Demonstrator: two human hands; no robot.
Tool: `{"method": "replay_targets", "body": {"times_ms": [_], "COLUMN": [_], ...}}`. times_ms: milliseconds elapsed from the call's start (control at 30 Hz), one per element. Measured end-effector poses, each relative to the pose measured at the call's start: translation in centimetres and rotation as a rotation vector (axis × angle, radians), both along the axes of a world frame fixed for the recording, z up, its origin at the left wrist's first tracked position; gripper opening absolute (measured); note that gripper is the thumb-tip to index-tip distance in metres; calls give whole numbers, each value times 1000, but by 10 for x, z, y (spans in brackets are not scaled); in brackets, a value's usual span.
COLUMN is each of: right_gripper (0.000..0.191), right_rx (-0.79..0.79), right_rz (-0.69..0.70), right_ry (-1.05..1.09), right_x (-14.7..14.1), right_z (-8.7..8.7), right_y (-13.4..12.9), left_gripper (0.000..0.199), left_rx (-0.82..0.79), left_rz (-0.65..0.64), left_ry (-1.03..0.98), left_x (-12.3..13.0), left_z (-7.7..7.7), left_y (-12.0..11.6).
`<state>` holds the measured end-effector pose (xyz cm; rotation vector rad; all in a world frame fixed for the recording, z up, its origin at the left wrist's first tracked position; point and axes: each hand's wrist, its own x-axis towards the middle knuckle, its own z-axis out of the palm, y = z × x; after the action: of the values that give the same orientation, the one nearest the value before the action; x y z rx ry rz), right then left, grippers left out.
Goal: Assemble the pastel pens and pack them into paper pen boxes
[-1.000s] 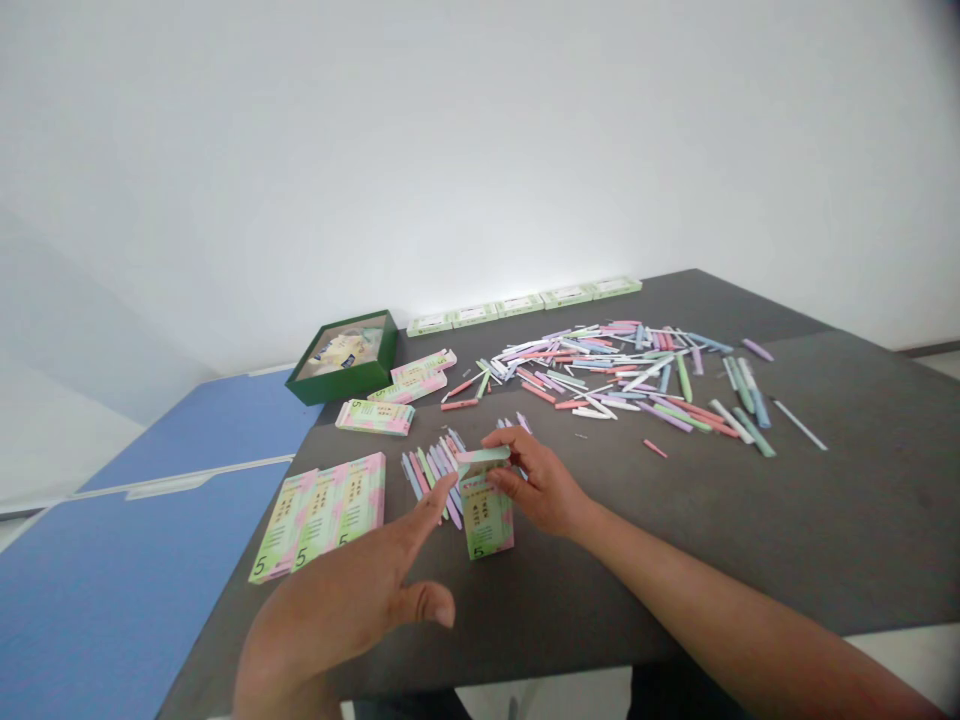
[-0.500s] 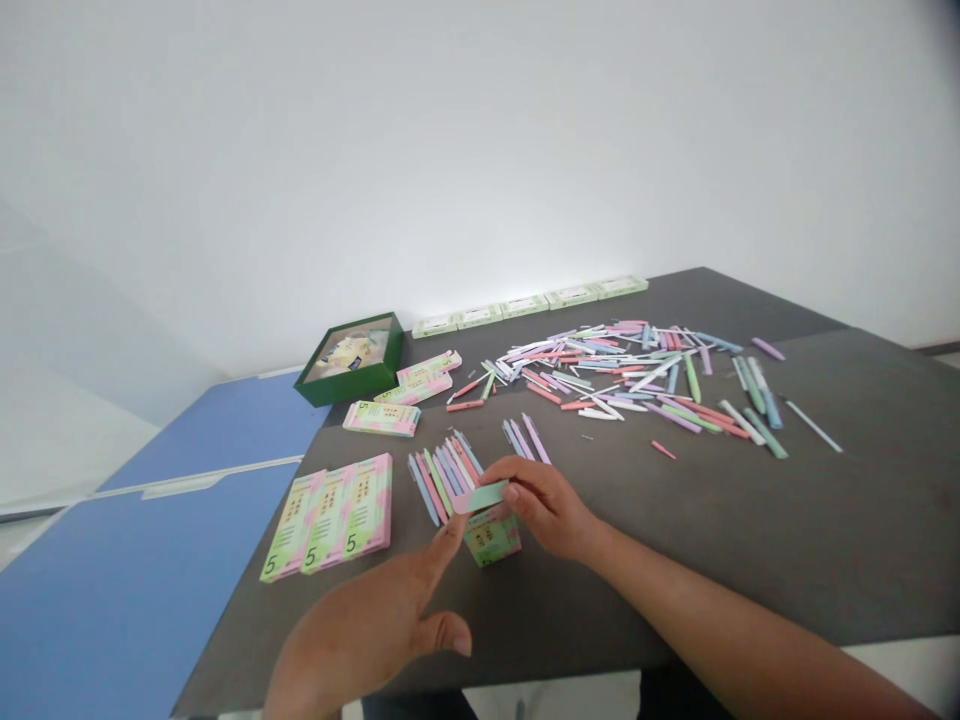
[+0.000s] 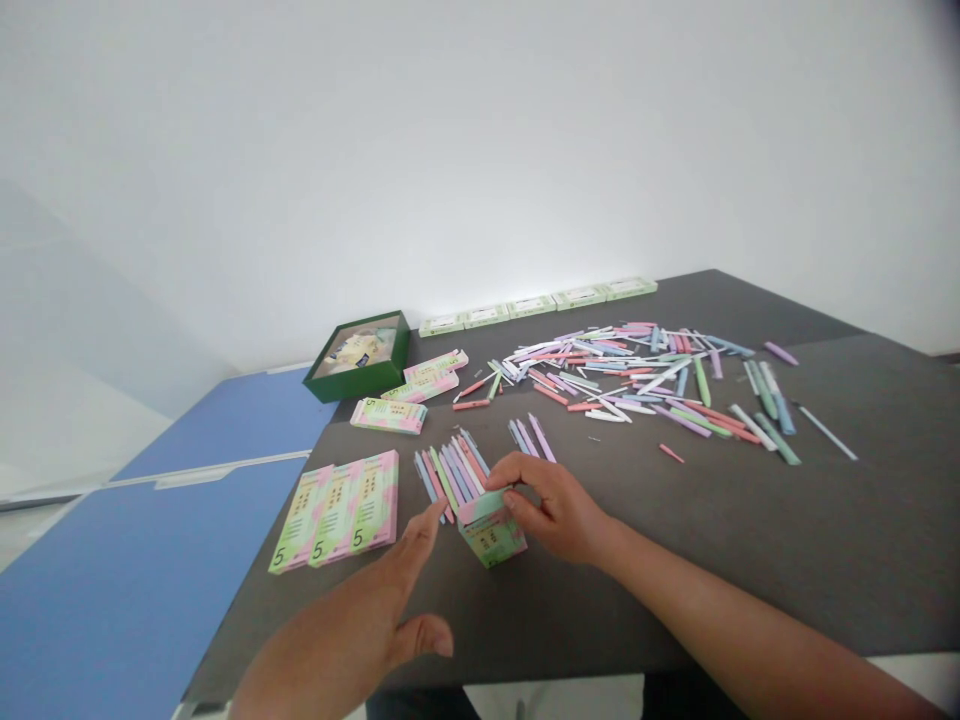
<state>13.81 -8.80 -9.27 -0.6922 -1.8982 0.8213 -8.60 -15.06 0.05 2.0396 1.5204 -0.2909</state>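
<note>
One dark grey table (image 3: 825, 540) runs under both forearms, a blue table (image 3: 187, 570) meeting its left side, with grey tabletop continuing well past the right forearm. Two bare hands: the right hand (image 3: 556, 506) curled, fingers gripping the top of a pastel green-and-pink carton (image 3: 491, 530), which sits tilted on the table near its front edge; the left hand (image 3: 367, 610) open and empty, forefinger extended just beside the carton. Also present: one green box (image 3: 358, 357), three side-by-side cartons (image 3: 334, 515) (numbered 5), one wide scatter of pastel pens (image 3: 622, 380), and one tight row of pens (image 3: 454, 472) just behind the held carton.
</note>
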Motion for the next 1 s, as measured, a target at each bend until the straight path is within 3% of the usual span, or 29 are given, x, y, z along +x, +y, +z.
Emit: {"method": "replay_targets", "body": {"times_ms": [167,367,700,1000], "right_gripper": [20,20,21,18], "right_rx": [111,156,-11,-53], "right_rz": [68,136,256,177], "right_ry": [-139,-235,-15,-118], "right_x": [3,5,1,3], "right_z": [17,28,17,26], "right_y": [4,3,5,0], "left_gripper": [84,80,72,72], "left_rx": [-25,-79,-84,-71], "left_rz": [-11,-29,-5,-63], "left_ry": [-47,-75,-29,-19], "left_x": [20,19,21,20], "left_z": [-1,-11,-10,-13], "left_y": [4,4,6,6]}}
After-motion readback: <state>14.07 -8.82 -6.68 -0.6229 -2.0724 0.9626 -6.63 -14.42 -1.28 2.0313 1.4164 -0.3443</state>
